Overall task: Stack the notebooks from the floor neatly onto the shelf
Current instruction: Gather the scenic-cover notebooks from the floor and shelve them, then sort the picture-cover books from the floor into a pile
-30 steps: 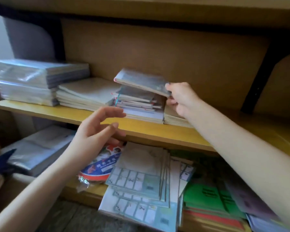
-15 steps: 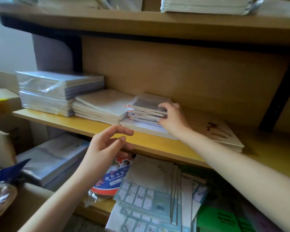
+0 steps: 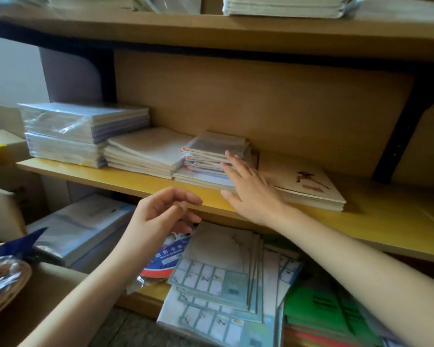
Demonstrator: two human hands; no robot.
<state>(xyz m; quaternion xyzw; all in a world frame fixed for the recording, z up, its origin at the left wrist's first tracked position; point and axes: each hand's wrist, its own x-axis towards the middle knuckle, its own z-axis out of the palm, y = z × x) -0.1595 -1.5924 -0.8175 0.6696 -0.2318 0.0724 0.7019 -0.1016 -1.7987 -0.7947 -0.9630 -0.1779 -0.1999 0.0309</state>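
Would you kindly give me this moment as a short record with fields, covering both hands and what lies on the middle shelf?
right hand: fingers straight, laid against the front right of the small notebook stack
left hand: loosely curled, holds nothing, in front of the shelf edge
middle shelf: small notebook stack, its layers slightly staggered
left of stack: cream stack, then wrapped bundles
right of stack: flat illustrated books
shelf below: grid-printed sheets, green folders
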